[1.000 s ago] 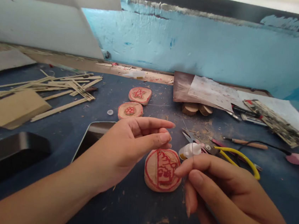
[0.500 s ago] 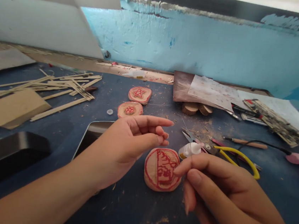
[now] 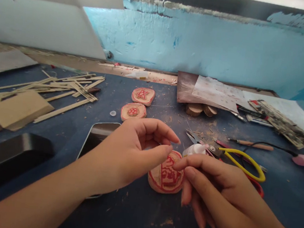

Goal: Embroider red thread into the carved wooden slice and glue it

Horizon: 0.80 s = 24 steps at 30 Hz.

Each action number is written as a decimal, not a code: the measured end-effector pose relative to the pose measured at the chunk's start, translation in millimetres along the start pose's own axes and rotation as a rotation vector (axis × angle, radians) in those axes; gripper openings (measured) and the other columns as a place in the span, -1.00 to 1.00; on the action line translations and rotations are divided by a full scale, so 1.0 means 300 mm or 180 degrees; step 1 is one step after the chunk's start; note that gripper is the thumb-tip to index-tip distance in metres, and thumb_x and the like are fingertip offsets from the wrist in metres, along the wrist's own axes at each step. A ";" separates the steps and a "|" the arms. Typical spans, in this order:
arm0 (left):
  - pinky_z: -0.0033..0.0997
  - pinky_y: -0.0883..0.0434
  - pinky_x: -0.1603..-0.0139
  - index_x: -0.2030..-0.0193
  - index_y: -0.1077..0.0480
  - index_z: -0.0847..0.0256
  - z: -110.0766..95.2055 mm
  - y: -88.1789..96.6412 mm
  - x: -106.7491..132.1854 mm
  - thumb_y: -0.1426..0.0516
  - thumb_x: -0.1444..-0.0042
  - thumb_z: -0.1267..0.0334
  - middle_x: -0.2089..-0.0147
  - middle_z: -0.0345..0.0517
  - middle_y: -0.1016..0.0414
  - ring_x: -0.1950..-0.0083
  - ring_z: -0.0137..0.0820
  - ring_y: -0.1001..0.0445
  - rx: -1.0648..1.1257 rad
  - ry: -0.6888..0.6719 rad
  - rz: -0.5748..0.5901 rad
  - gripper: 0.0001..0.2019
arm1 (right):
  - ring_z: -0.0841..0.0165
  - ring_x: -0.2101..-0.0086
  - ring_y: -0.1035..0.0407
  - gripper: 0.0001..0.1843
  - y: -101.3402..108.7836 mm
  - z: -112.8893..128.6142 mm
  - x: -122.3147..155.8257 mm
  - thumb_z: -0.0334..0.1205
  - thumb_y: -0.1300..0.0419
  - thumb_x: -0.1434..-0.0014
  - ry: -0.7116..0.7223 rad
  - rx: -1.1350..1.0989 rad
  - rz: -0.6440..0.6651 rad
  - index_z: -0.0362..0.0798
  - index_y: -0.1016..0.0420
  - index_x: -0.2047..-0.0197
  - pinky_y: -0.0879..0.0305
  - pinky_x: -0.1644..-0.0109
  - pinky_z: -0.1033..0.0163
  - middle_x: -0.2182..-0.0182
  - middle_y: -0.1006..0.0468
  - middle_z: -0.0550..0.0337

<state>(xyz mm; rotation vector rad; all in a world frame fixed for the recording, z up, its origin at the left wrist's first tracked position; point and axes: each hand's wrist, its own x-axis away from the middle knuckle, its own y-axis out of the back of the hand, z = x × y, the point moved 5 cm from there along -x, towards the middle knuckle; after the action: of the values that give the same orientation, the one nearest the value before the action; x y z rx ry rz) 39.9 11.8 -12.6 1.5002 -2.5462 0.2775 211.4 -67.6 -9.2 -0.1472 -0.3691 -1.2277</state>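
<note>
My left hand (image 3: pixel 134 152) and my right hand (image 3: pixel 214 193) meet fingertip to fingertip just above a round wooden slice (image 3: pixel 166 175) that lies on the dark blue table (image 3: pixel 136 214). A figure is outlined in red on the slice. Each hand is pinched, thumb against forefinger, on what looks like a thin thread, barely visible here. My right fingers cover the slice's right edge. A small white glue bottle (image 3: pixel 195 149) lies just behind the fingertips.
Two smaller red-marked wooden slices (image 3: pixel 143 95) (image 3: pixel 133 111) lie further back. Yellow-handled pliers (image 3: pixel 241 163) and snips (image 3: pixel 193 137) are at the right, a phone (image 3: pixel 97 133) under my left wrist. At the left are wooden sticks (image 3: pixel 70 87) and a wood block (image 3: pixel 16 109). Papers (image 3: pixel 216 93) lie at the back right.
Both hands have drawn together and dropped lower over the wooden slice. My left fingers have curled from loosely extended into a tighter pinch.
</note>
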 end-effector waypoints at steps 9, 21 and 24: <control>-0.41 -0.60 0.24 0.20 -0.72 0.08 -0.035 -0.050 0.032 -0.41 -0.26 0.11 0.27 -0.13 -0.74 0.28 -0.29 -0.66 -0.0316 0.0098 0.0600 -0.87 | 0.54 0.59 -0.38 -0.59 -0.002 0.011 0.001 0.04 -0.05 -0.60 0.0150 0.0139 0.0170 -0.04 -0.55 0.14 -0.30 0.53 0.45 0.39 -0.57 0.22; -0.42 -0.22 0.46 0.37 -0.59 0.13 -0.024 0.068 -0.018 -0.35 -0.09 -0.11 0.42 -0.18 -0.54 0.40 -0.33 -0.40 -0.1882 0.0642 0.0159 -0.67 | 0.37 0.26 -0.61 -0.82 -0.016 0.007 0.021 -0.35 -0.11 -0.50 0.1427 0.2419 -0.0030 0.05 -0.53 0.06 -0.55 0.12 0.27 0.18 -0.69 0.22; -0.37 -0.30 0.40 0.30 -0.59 0.13 0.004 0.080 -0.028 -0.28 -0.15 -0.13 0.35 -0.14 -0.61 0.33 -0.26 -0.49 -0.2143 0.0673 0.0159 -0.66 | 0.30 0.15 -0.66 -0.76 -0.037 0.016 0.026 -0.37 -0.07 -0.52 0.1667 0.2830 0.0128 0.01 -0.57 -0.02 -0.62 0.05 0.25 0.08 -0.73 0.16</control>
<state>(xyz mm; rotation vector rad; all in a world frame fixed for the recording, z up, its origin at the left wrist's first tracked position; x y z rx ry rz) 22.8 30.2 -17.4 1.0794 -2.1824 -0.3658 202.1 -76.8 -3.1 0.9080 -0.4140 -0.9218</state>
